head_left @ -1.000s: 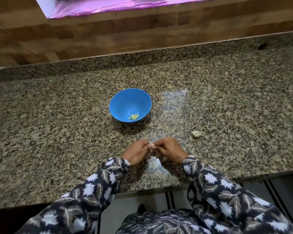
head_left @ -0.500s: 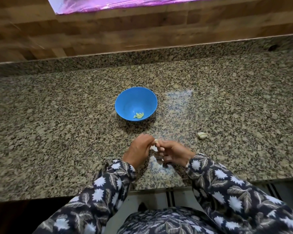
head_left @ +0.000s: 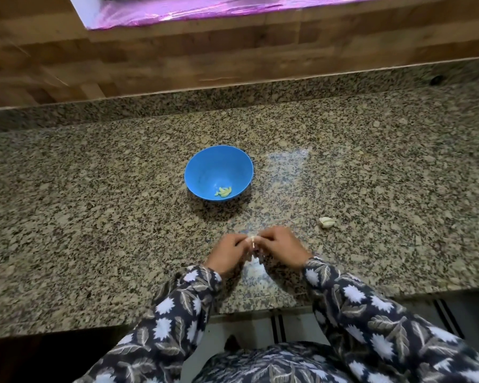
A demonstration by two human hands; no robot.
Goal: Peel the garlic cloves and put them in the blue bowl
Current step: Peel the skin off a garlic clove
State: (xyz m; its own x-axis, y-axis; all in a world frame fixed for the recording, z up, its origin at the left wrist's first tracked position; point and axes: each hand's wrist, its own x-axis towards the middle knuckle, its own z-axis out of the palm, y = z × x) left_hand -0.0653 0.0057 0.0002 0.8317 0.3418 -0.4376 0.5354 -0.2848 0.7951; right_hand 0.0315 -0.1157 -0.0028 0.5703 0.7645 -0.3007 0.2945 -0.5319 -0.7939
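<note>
No writing, label, brand, number or sign could be read anywhere in the view. The blue bowl (head_left: 205, 167) showed only plain colour, the speckled surface (head_left: 94, 217) bore nothing but its stone grain, and the sleeves (head_left: 177, 313) carried a leaf print without letters.

The bowl (head_left: 205, 167) stands mid-bench (head_left: 94, 217), with peeled cloves (head_left: 223, 191) in its near side. Before it, close to the bench's front edge, the left hand (head_left: 228, 252) and right hand (head_left: 281, 246) meet, a clove (head_left: 252, 239) pinched between their fingers (head_left: 263, 238). A loose clove (head_left: 327, 222) lies right of the hands (well apart from the bowl). Behind the bench rises the wall (head_left: 177, 64).
</note>
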